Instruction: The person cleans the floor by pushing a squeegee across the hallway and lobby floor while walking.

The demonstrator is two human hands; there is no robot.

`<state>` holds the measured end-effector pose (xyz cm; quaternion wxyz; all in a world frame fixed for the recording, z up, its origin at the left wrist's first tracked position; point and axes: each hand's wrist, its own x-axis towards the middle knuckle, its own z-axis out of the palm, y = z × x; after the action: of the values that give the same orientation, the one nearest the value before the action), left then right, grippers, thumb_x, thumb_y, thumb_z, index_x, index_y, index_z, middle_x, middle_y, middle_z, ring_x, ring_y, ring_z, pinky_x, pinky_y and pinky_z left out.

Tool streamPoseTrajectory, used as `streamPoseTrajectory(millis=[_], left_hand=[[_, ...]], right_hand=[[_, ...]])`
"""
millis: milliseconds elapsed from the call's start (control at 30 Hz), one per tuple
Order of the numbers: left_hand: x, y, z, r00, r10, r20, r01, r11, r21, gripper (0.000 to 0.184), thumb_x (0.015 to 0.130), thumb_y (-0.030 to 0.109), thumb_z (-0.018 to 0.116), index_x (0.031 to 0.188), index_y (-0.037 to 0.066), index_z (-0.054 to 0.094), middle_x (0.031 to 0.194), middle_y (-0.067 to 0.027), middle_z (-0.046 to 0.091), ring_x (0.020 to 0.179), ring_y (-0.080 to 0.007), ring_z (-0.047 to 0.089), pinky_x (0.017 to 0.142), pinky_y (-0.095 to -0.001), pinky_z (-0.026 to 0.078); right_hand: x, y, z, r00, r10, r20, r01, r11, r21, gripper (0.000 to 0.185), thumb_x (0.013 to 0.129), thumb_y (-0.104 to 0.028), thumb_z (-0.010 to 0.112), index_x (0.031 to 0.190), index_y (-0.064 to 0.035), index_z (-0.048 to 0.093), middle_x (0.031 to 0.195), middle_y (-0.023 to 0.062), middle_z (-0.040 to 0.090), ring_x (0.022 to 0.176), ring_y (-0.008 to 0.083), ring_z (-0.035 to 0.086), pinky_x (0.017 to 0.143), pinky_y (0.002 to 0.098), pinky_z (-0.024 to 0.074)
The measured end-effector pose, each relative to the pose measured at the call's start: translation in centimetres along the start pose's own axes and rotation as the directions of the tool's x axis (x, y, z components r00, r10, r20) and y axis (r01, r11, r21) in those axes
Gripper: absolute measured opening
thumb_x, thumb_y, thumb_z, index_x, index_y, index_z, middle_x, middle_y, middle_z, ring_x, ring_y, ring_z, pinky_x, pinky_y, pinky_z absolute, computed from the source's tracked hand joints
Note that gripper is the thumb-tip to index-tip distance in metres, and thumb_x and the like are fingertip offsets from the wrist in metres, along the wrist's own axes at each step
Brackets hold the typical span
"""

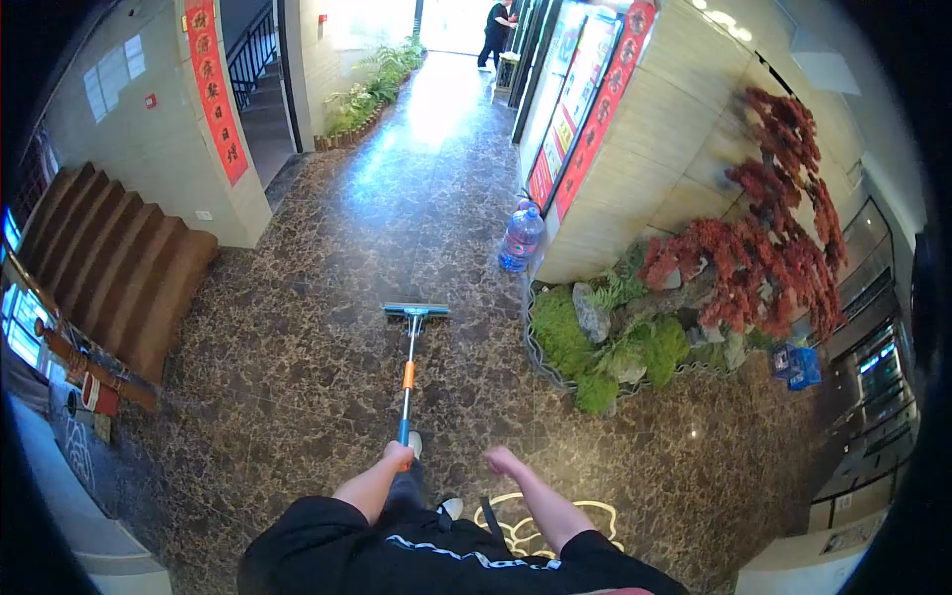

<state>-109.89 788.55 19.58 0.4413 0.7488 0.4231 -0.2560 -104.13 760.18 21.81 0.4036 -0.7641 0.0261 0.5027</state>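
My left hand (399,454) is wrapped round the upper end of a sponge mop (409,375), which has a steel pole, an orange sleeve and a blue grip. Its wide flat head (416,310) rests on the dark marbled floor ahead of me. My right hand (504,460) hangs apart from the pole, its fingers curled in with nothing visible in them. One of my shoes shows just beside the mop's grip.
Large water bottles (521,238) stand by the pillar at right. Beside them is a planted rock bed (595,327) with a red-leaved tree (754,248). Brown steps (119,258) rise at left. A person (497,32) is at the far doorway. A blue crate (798,365) sits right.
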Motion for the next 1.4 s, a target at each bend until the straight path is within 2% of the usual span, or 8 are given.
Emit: streamPoseTrajectory(millis=[133,233,433,667,900,1067,1233,1400], left_hand=[[-0.8,-6.0,1.8,1.0,-0.029,0.009,0.028,0.989,0.147,0.018,0.061,0.011,0.059,0.072,-0.004,0.059,0.065,-0.014,0.06,0.055,-0.0234,0.061,0.048,-0.0333,0.047],[-3.3,-9.7,2.1,0.996,-0.072,0.049,0.063,0.983,0.173,0.018,0.061,0.012,0.061,0.07,-0.003,0.059,0.064,-0.0137,0.06,0.051,-0.0229,0.06,0.047,-0.0328,0.047],[-5.1,-11.3,1.9,0.993,-0.088,0.074,0.074,0.982,0.171,0.015,0.062,0.013,0.06,0.06,-0.002,0.058,0.054,-0.0124,0.057,0.047,-0.0211,0.058,0.043,-0.0312,0.046],[-5.0,-8.9,1.0,0.999,-0.036,-0.04,0.045,0.963,0.266,0.02,0.065,0.015,0.055,0.076,0.0,0.062,0.073,-0.0146,0.062,0.071,-0.0252,0.062,0.064,-0.0335,0.048],[-9.2,-1.3,-9.4,0.941,0.26,0.217,-0.327,0.862,0.388,0.027,0.069,0.022,0.054,0.087,0.004,0.06,0.09,-0.0152,0.06,0.085,-0.0292,0.058,0.071,-0.0389,0.046],[3.9,-5.2,-8.9,0.998,0.061,-0.004,-0.058,0.964,0.261,0.031,0.065,0.019,0.057,0.094,0.009,0.058,0.093,-0.0136,0.059,0.087,-0.0287,0.057,0.072,-0.0388,0.045],[7.4,-3.8,-15.0,0.994,0.113,-0.006,-0.112,0.99,0.087,0.028,0.063,0.021,0.061,0.088,0.009,0.059,0.088,-0.0153,0.06,0.083,-0.031,0.058,0.068,-0.0394,0.045],[10.9,-5.1,-14.2,1.0,-0.003,0.005,0.001,0.953,0.303,0.027,0.063,0.022,0.06,0.084,0.006,0.063,0.087,-0.0134,0.062,0.082,-0.0261,0.061,0.068,-0.0349,0.047]], right_hand=[[-1.5,-6.2,5.2,0.936,-0.329,0.123,0.226,0.834,0.504,0.019,0.08,-0.016,0.049,0.093,-0.0057,0.059,0.053,-0.0008,0.047,0.043,0.0075,0.043,0.039,0.0222,0.034],[-4.5,-5.9,8.9,0.892,-0.423,0.16,0.365,0.882,0.299,0.023,0.081,-0.017,0.05,0.099,-0.0047,0.057,0.055,-0.001,0.048,0.044,0.0068,0.044,0.04,0.0212,0.0347],[-0.5,19.9,11.9,0.999,0.03,-0.043,-0.031,0.999,-0.015,0.025,0.072,-0.029,0.052,0.07,-0.0053,0.059,0.065,0.0081,0.057,0.051,0.0217,0.052,0.049,0.0325,0.0425],[-18.1,36.2,9.4,0.985,0.122,-0.121,0.011,0.659,0.752,0.013,0.076,-0.019,0.051,0.078,-0.007,0.055,0.06,0.0066,0.051,0.053,0.0191,0.05,0.053,0.0334,0.0447],[-8.2,18.4,5.3,0.895,0.445,0.014,-0.377,0.739,0.558,0.016,0.077,-0.02,0.052,0.086,-0.0068,0.056,0.068,0.0062,0.055,0.064,0.0189,0.053,0.06,0.0334,0.0447],[1.0,5.9,5.8,0.92,0.386,0.077,-0.389,0.864,0.32,0.02,0.078,-0.021,0.052,0.092,-0.0067,0.057,0.074,0.0059,0.058,0.071,0.0187,0.054,0.065,0.0334,0.0447],[10.4,-10.6,6.0,0.926,0.219,0.306,-0.024,0.846,-0.533,0.024,0.079,-0.021,0.052,0.097,-0.0065,0.057,0.081,0.0057,0.061,0.079,0.0186,0.056,0.07,0.0334,0.0448],[11.3,-37.1,4.9,0.886,-0.456,-0.09,0.454,0.807,0.377,0.02,0.079,-0.017,0.049,0.093,-0.0043,0.056,0.065,0.0039,0.055,0.054,0.0118,0.052,0.048,0.0237,0.0416]])
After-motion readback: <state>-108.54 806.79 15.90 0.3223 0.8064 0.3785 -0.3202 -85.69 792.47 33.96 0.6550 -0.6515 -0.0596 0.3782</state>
